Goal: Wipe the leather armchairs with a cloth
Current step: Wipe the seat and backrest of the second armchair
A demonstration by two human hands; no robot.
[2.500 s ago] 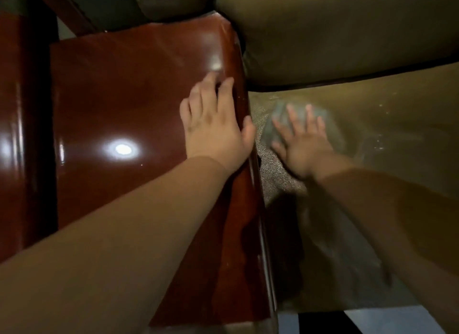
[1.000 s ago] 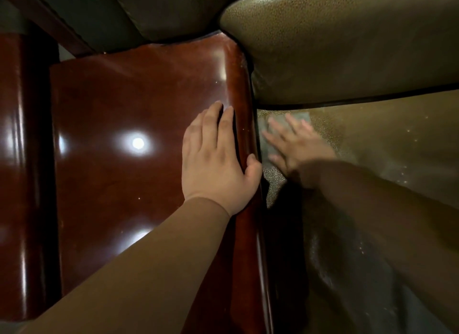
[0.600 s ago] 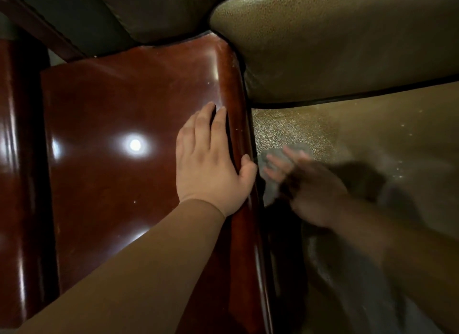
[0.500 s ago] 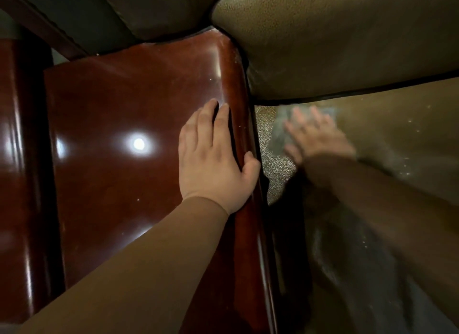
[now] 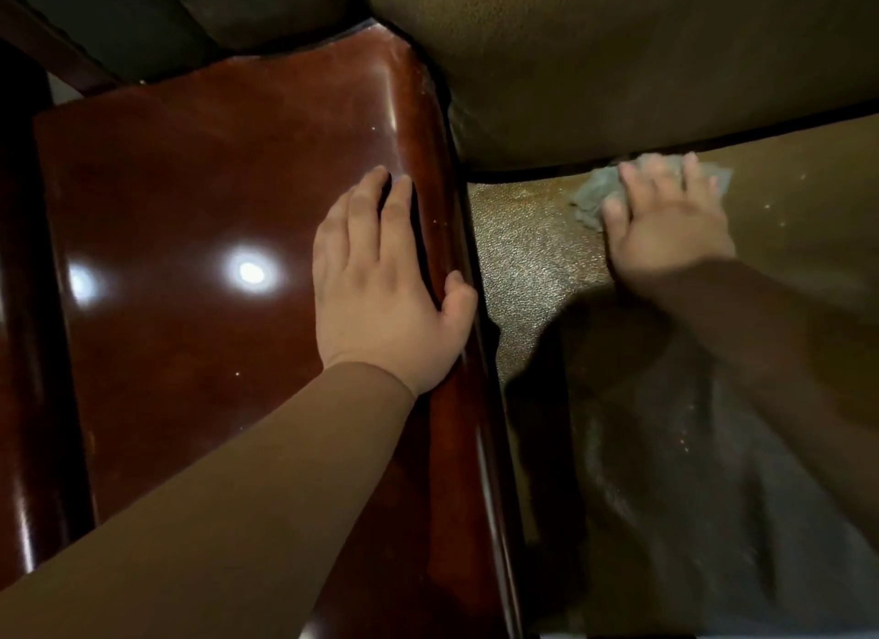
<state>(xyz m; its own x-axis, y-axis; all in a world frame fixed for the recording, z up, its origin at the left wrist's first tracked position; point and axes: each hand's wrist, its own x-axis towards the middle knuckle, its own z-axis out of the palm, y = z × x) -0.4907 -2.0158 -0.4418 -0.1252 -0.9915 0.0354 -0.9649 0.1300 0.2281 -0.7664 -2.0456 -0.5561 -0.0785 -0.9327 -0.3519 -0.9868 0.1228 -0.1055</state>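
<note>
We saw the right hand (image 5: 666, 224), fingers flat on the cloth (image 5: 597, 196), carried rightward along the seat's (image 5: 537, 258) far seam since half a second earlier; the left hand (image 5: 380, 296) stayed flat on the armrest (image 5: 190, 186). Wiping was proceeding.

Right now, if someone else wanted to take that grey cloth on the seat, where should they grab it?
Probably the loose bunched edge of the cloth, coming from its left. The right hand lies flat over the rest, pressing it onto the seat just below the backrest, so only that left fringe sticks out freely.
</note>
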